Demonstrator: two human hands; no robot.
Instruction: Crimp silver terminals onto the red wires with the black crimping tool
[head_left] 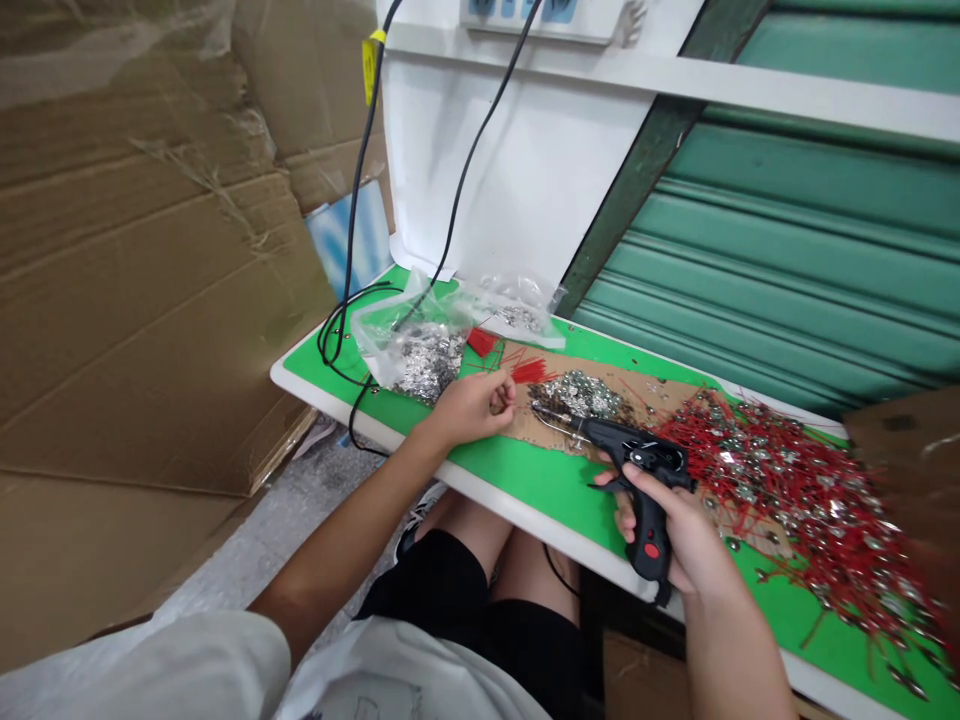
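Observation:
My right hand (667, 520) grips a black soldering gun (637, 460) with a red button on its handle; its tip points left over a piece of cardboard (540, 430). My left hand (476, 405) rests at the cardboard's left edge, fingers curled closed; whatever they may hold is hidden. Just beyond the gun tip is a heap of small silvery metal parts (581, 393). Red wires (529, 370) lie in a small bundle behind my left hand. To the right of the gun spreads a large pile of red wires with metal discs (780, 470).
Two clear plastic bags of metal parts, one nearer (427, 360) and one farther (517, 315), sit at the back left of the green table (517, 480). Black cables (360, 200) hang down beside them. Cardboard boxes (135, 250) flank the left; a green shutter (795, 260) stands behind.

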